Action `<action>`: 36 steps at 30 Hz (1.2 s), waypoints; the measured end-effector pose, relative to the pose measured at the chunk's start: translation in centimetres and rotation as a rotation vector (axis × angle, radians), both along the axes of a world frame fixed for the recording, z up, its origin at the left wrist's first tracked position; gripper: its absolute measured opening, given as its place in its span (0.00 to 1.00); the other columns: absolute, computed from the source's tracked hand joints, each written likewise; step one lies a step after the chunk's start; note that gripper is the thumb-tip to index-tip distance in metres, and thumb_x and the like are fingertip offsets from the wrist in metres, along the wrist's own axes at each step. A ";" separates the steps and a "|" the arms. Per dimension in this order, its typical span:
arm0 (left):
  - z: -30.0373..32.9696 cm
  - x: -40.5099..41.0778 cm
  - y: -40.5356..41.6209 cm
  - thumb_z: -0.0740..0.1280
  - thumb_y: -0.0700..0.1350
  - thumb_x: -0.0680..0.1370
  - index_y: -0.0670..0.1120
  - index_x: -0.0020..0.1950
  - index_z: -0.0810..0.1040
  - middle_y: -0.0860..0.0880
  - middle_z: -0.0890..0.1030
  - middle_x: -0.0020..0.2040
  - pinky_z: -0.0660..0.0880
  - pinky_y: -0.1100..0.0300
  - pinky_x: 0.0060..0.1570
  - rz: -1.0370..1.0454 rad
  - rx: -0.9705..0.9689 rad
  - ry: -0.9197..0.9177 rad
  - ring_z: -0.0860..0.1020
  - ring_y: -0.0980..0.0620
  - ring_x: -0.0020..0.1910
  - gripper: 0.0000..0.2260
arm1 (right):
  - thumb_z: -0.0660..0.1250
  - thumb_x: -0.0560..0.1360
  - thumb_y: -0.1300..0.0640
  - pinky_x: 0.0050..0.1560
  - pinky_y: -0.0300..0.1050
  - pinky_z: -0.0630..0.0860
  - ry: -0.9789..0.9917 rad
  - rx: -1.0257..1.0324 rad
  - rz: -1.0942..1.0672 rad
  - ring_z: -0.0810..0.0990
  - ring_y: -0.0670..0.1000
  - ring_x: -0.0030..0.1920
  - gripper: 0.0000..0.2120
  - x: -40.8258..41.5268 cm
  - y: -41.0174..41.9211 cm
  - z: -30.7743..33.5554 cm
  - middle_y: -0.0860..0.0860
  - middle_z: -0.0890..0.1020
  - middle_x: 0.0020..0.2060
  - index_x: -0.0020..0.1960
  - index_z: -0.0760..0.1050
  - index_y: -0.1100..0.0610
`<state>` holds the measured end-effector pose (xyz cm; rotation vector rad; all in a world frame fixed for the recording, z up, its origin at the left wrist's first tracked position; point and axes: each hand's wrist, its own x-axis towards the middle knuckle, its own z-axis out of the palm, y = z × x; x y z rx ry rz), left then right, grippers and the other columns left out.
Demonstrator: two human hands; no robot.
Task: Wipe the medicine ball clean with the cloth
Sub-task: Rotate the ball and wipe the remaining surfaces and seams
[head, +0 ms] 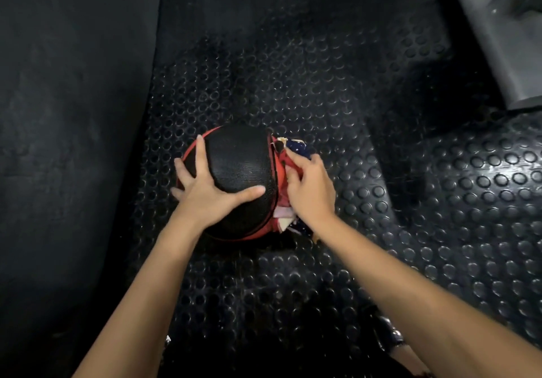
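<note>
Now left hand [205, 192] splayed flat on medicine ball [240, 172], right hand [311, 189] gripping cloth [296, 145] at its right edge.

Gym: black studded rubber floor mat [322, 90], medicine ball [240, 160], grey equipment base [498, 40].

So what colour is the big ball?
The medicine ball is black with red panels and stripes, seen in the head view.

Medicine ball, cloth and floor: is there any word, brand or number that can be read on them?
None can be read.
Medicine ball: black and red, no print visible.
Cloth: only a pattern, no letters.
Floor mat: round studs only.
</note>
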<state>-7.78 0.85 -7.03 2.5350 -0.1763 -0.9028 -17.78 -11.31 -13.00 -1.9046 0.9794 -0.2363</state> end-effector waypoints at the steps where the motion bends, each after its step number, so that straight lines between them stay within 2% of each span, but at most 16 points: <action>1: -0.2 0.0 0.1 0.76 0.65 0.55 0.71 0.72 0.37 0.48 0.34 0.77 0.52 0.39 0.72 -0.002 0.002 -0.018 0.45 0.34 0.75 0.58 | 0.59 0.79 0.56 0.51 0.44 0.73 -0.041 -0.017 0.015 0.75 0.48 0.53 0.18 -0.4 0.8 0.3 0.46 0.72 0.55 0.68 0.70 0.43; 4: -0.4 0.4 1.1 0.75 0.66 0.49 0.71 0.72 0.41 0.49 0.35 0.77 0.54 0.40 0.73 0.025 -0.042 -0.019 0.48 0.37 0.76 0.60 | 0.58 0.79 0.56 0.52 0.47 0.74 -0.128 -0.092 0.088 0.74 0.49 0.56 0.19 -1.1 3.3 1.1 0.48 0.72 0.61 0.67 0.70 0.43; 8: -0.4 -0.1 0.3 0.78 0.63 0.55 0.71 0.72 0.41 0.49 0.36 0.77 0.55 0.39 0.72 0.031 -0.033 -0.028 0.48 0.35 0.75 0.57 | 0.58 0.78 0.57 0.47 0.44 0.72 -0.081 -0.049 -0.067 0.75 0.48 0.50 0.17 0.6 1.3 0.3 0.46 0.74 0.54 0.64 0.74 0.42; 10: -0.2 -0.4 -0.2 0.78 0.60 0.59 0.70 0.72 0.41 0.48 0.35 0.77 0.54 0.38 0.72 0.028 -0.008 -0.035 0.46 0.33 0.75 0.55 | 0.59 0.78 0.56 0.49 0.42 0.72 0.066 0.088 -0.100 0.76 0.47 0.49 0.16 1.6 -1.0 -1.7 0.45 0.77 0.53 0.61 0.75 0.42; 13: -0.3 -0.8 0.0 0.78 0.60 0.60 0.71 0.72 0.41 0.48 0.35 0.77 0.53 0.37 0.71 0.011 -0.021 -0.057 0.44 0.33 0.75 0.55 | 0.61 0.77 0.59 0.54 0.51 0.78 0.118 0.478 -0.143 0.82 0.51 0.48 0.13 2.3 -3.5 -4.4 0.49 0.83 0.51 0.54 0.80 0.45; 14: -0.3 -1.0 0.0 0.78 0.60 0.60 0.71 0.72 0.41 0.48 0.35 0.77 0.52 0.37 0.71 0.010 -0.023 -0.060 0.44 0.33 0.75 0.55 | 0.61 0.77 0.60 0.55 0.53 0.78 0.130 0.539 -0.157 0.82 0.52 0.47 0.14 2.2 -3.9 -4.5 0.50 0.84 0.50 0.52 0.80 0.45; 15: -0.3 -1.1 -0.1 0.78 0.60 0.60 0.71 0.72 0.41 0.48 0.35 0.77 0.52 0.37 0.71 0.012 -0.017 -0.068 0.43 0.33 0.75 0.55 | 0.61 0.77 0.60 0.55 0.53 0.78 0.143 0.518 -0.147 0.82 0.52 0.48 0.14 2.2 -4.1 -4.2 0.49 0.83 0.50 0.53 0.80 0.44; 17: -0.1 -0.9 -0.3 0.78 0.60 0.60 0.70 0.72 0.41 0.48 0.35 0.77 0.52 0.37 0.71 0.022 -0.008 -0.070 0.44 0.33 0.75 0.55 | 0.60 0.78 0.57 0.58 0.49 0.75 0.142 0.317 -0.058 0.79 0.52 0.55 0.15 2.0 -3.4 -2.5 0.46 0.80 0.56 0.59 0.77 0.43; 19: -0.1 -0.7 -0.1 0.78 0.60 0.59 0.71 0.72 0.41 0.49 0.35 0.77 0.53 0.38 0.72 0.029 -0.026 -0.055 0.45 0.35 0.75 0.55 | 0.59 0.79 0.56 0.60 0.47 0.70 0.071 0.119 0.040 0.74 0.52 0.62 0.16 1.4 -2.2 -0.5 0.47 0.74 0.64 0.64 0.74 0.43; 21: -0.3 -0.6 0.3 0.78 0.61 0.57 0.71 0.72 0.41 0.49 0.34 0.77 0.53 0.39 0.72 0.032 -0.042 -0.045 0.46 0.36 0.76 0.56 | 0.59 0.79 0.56 0.60 0.46 0.68 0.032 0.017 0.098 0.72 0.51 0.64 0.17 1.4 -1.9 0.5 0.49 0.71 0.66 0.65 0.73 0.43; 24: -0.3 -1.1 0.6 0.78 0.59 0.60 0.71 0.72 0.41 0.48 0.34 0.77 0.52 0.38 0.72 0.020 -0.050 -0.051 0.44 0.35 0.75 0.55 | 0.60 0.79 0.56 0.56 0.43 0.72 0.109 0.098 0.145 0.77 0.47 0.52 0.14 3.2 -4.0 -1.9 0.45 0.78 0.53 0.60 0.77 0.41; 26: -0.2 -1.3 0.5 0.78 0.58 0.60 0.71 0.72 0.41 0.48 0.34 0.77 0.52 0.38 0.72 0.013 -0.052 -0.059 0.44 0.35 0.75 0.54 | 0.60 0.78 0.57 0.56 0.48 0.76 0.145 0.263 0.132 0.81 0.48 0.48 0.14 3.9 -5.6 -2.9 0.44 0.82 0.47 0.53 0.79 0.41; 28: -0.2 -1.0 0.4 0.78 0.59 0.60 0.71 0.72 0.42 0.49 0.35 0.77 0.52 0.38 0.72 0.026 -0.060 -0.070 0.45 0.35 0.75 0.54 | 0.60 0.78 0.56 0.58 0.49 0.75 0.151 0.212 0.177 0.80 0.50 0.53 0.14 3.9 -5.3 -2.2 0.44 0.81 0.52 0.58 0.78 0.41; 30: -0.3 -0.9 0.5 0.78 0.59 0.59 0.71 0.72 0.42 0.49 0.35 0.77 0.53 0.39 0.72 0.032 -0.061 -0.068 0.45 0.35 0.75 0.54 | 0.60 0.79 0.56 0.56 0.47 0.72 0.056 0.048 0.208 0.76 0.50 0.57 0.16 2.9 -3.6 -0.5 0.45 0.76 0.56 0.62 0.75 0.41; 33: -0.3 -1.2 0.8 0.77 0.61 0.56 0.70 0.72 0.41 0.48 0.35 0.77 0.53 0.39 0.72 0.016 -0.059 -0.061 0.45 0.36 0.76 0.56 | 0.60 0.79 0.56 0.53 0.48 0.72 -0.083 -0.117 0.277 0.76 0.50 0.54 0.16 2.2 -2.4 1.8 0.45 0.73 0.50 0.63 0.74 0.41; 36: -0.3 -1.5 0.8 0.77 0.60 0.57 0.71 0.72 0.41 0.47 0.34 0.77 0.52 0.38 0.72 0.016 -0.064 -0.063 0.44 0.36 0.75 0.56 | 0.60 0.79 0.55 0.57 0.47 0.73 0.111 0.015 0.336 0.77 0.48 0.53 0.15 5.1 -5.6 -0.5 0.45 0.77 0.51 0.61 0.75 0.40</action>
